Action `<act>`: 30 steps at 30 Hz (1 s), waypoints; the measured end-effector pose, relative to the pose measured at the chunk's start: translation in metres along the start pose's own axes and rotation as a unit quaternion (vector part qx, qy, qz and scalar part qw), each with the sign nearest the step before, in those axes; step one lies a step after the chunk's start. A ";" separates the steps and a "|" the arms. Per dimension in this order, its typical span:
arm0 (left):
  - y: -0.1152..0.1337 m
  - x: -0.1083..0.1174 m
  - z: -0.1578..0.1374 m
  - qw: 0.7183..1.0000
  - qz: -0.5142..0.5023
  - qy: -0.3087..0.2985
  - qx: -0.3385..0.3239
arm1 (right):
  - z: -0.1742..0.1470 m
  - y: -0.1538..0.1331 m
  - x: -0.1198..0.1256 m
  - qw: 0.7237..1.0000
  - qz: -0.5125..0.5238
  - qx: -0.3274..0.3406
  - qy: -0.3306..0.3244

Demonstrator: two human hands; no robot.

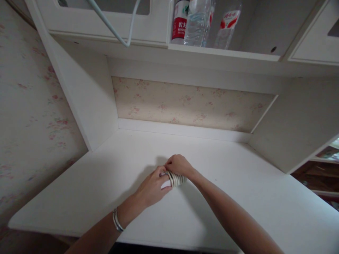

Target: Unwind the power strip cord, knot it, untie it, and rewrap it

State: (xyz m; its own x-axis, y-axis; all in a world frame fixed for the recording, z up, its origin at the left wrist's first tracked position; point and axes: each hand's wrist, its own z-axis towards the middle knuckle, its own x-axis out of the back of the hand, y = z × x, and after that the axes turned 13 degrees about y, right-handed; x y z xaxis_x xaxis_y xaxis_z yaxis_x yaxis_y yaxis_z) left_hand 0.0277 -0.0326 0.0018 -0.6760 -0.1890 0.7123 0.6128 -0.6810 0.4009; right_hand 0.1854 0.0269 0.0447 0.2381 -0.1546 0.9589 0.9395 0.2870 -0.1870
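My left hand (pixel 154 186) is closed around the near end of a white object wound with cord (pixel 178 179), held just over the desk. Several side-by-side turns of cream-coloured cord wrap its right part, while a smooth white end shows between my thumb and fingers. At its far side, my right hand (pixel 179 165) has its fingers pinched together close to my left fingertips. What those fingers grip is hidden, and the kind of white object cannot be made out. A silver bangle circles my left wrist.
Around my hands spreads the white desk top (pixel 106 180), with side panels at left and right. Overhead, an open shelf holds plastic bottles (pixel 197 26) (pixel 228 24). A pale cable loop (pixel 126 43) hangs before the upper cabinet.
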 end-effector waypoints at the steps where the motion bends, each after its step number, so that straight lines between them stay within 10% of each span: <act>1: 0.001 -0.001 0.000 1.000 0.008 -0.001 0.002 | -0.001 -0.001 0.000 1.000 -0.016 0.000 0.004; 9: 0.006 -0.004 0.001 0.997 0.038 -0.014 0.061 | -0.015 0.008 0.006 0.997 0.000 0.076 0.008; 13: 0.010 -0.004 0.008 0.997 0.022 -0.027 0.067 | -0.040 0.009 0.007 0.986 0.061 0.073 0.135; 17: 0.017 -0.011 0.008 0.996 0.030 0.000 0.085 | -0.078 0.012 0.000 0.962 0.154 -0.025 0.225; 30: 0.068 -0.035 -0.003 0.980 -0.128 0.004 0.155 | -0.121 0.038 -0.026 0.897 0.359 -0.201 0.161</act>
State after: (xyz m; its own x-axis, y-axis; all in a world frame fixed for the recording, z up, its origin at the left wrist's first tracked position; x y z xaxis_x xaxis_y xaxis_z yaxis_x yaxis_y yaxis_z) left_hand 0.0921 -0.0745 0.0025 -0.8264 -0.0464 0.5612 0.5166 -0.4591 0.7228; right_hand 0.2447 -0.0730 -0.0128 0.8154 -0.3500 0.4611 0.5129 0.0677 -0.8557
